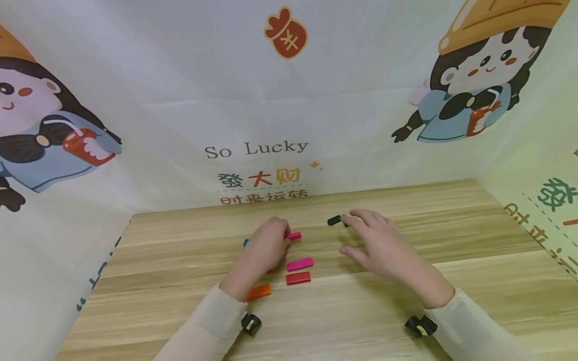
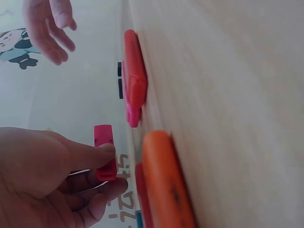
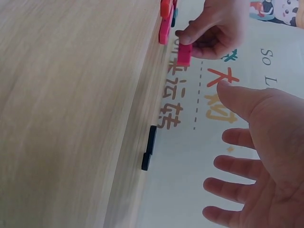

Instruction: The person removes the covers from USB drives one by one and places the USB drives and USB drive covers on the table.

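Observation:
My left hand [image 1: 266,245] pinches a small pink piece [image 1: 294,236] between thumb and fingers; in the left wrist view the pink piece [image 2: 105,152] is held off the wooden surface. My right hand [image 1: 384,248], fingers spread, holds nothing, as the right wrist view shows with the hand [image 3: 266,152]. Near its fingertips two black pieces lie on the table, one black piece [image 1: 334,220] on the left and the other partly hidden. Below the left hand's fingers lie a magenta stick [image 1: 300,264] and a red stick [image 1: 298,278].
An orange stick [image 1: 260,292] lies beside the left wrist, and part of a red one shows under the left hand. A blue piece [image 1: 246,242] peeks out left of that hand. A printed cloth [image 1: 180,125] stands behind the wooden table [image 1: 352,321].

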`<state>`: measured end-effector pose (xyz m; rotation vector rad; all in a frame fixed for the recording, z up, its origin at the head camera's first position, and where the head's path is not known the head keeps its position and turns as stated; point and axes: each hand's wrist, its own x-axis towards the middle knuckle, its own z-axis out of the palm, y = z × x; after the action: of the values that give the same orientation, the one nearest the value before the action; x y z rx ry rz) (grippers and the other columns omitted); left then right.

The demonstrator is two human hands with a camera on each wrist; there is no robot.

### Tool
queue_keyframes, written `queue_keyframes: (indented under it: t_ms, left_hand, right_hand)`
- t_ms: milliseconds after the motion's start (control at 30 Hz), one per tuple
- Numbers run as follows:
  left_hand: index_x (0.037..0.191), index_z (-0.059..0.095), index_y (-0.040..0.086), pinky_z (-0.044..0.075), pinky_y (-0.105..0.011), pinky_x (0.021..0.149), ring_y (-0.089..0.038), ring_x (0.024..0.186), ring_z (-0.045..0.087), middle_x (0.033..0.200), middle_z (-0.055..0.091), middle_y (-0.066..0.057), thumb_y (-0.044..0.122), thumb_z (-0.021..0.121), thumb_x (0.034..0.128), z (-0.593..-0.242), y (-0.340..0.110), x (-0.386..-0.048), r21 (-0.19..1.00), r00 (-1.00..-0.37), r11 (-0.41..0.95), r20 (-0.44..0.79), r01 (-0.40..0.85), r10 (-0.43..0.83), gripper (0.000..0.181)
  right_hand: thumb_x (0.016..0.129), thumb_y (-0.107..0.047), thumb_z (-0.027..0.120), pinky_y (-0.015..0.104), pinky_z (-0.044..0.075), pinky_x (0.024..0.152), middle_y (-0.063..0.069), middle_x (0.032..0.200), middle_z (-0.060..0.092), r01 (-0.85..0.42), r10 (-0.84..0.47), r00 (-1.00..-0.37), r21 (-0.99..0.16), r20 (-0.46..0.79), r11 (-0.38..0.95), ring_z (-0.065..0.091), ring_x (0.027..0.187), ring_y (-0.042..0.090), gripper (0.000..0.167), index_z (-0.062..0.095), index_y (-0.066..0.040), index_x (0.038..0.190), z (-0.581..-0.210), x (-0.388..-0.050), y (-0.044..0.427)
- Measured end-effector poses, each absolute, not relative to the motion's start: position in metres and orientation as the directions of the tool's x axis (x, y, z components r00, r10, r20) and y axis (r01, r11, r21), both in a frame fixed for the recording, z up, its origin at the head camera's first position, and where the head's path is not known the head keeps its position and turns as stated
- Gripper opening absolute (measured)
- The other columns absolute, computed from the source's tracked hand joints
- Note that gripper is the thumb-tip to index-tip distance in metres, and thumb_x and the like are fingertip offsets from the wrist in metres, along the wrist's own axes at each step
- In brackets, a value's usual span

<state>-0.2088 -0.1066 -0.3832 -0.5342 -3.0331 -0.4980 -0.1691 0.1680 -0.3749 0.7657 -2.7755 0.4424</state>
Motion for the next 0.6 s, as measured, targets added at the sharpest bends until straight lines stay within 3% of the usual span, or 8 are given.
queue_keyframes:
  t_ms: [600]
  left_hand:
    - [0.101, 0.071, 0.005, 0.057, -0.035, 0.081, -0.02, 0.086, 0.06, 0.096, 0.062, -0.004, 0.008, 0.074, 0.1, -0.373, -0.102, -0.182, 0.367, -0.922, 0.846, 0.164, 0.387, 0.35, 0.004]
  right_hand:
    - [0.096, -0.036, 0.081, 0.059, 0.05, 0.106, 0.015, 0.143, 0.062, -0.61, -0.52, -0.779, -0.231, 0.351, 0.758, 0.06, 0.13, 0.036, 0.062, 0.061, -0.005, 0.146, -0.377, -0.177, 0.151]
